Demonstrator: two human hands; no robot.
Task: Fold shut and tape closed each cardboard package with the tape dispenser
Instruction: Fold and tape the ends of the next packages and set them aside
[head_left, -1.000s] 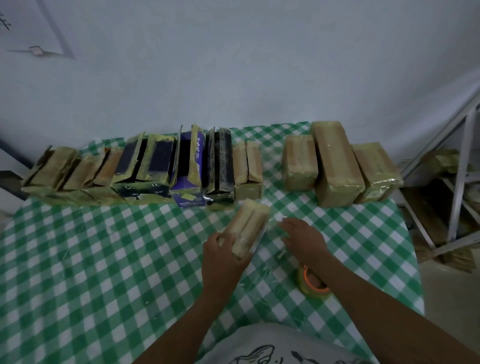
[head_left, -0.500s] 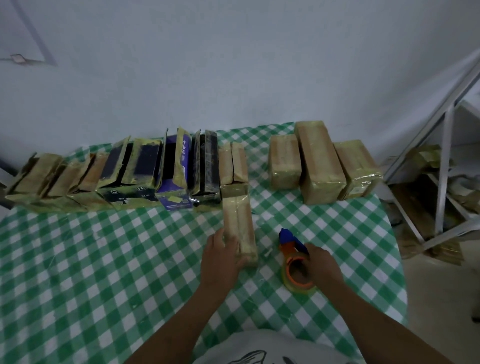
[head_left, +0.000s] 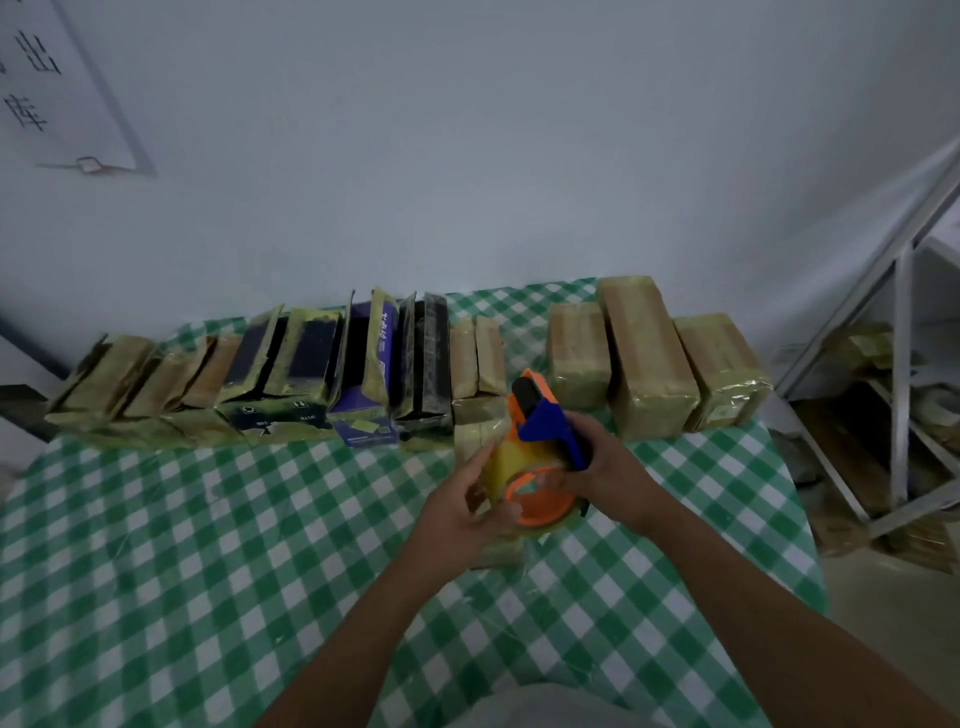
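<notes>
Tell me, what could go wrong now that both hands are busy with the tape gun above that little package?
1. The left hand is at the tape roll, not on the small package, so that package may slide on the checked tablecloth once tape is pressed on.
2. The tape dispenser, held in the right hand, sits close to the open boxes behind; a swing might topple them.
</notes>
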